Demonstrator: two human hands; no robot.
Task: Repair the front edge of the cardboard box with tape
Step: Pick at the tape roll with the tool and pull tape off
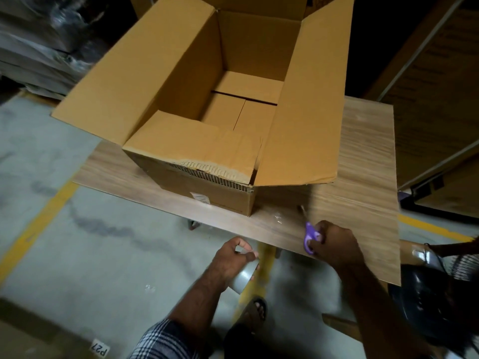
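An open brown cardboard box [181, 73] stands on a wooden table [363, 161] with its flaps spread. The box's front edge [207, 169] is torn, with bare corrugation showing along the fold. Below the table's near edge, my left hand [233, 257] grips a roll of clear tape [243, 277]. My right hand [334, 244] rests on the table's front part, closed around the purple handles of a pair of scissors [309, 237] whose blades point toward the box.
A scrap of clear tape [277, 217] lies on the table by the box's front right corner. Another person's hand with a tape roll [422, 255] shows at the right edge. Wrapped stacks [39, 42] stand at far left. Yellow floor lines [39, 218] cross the concrete.
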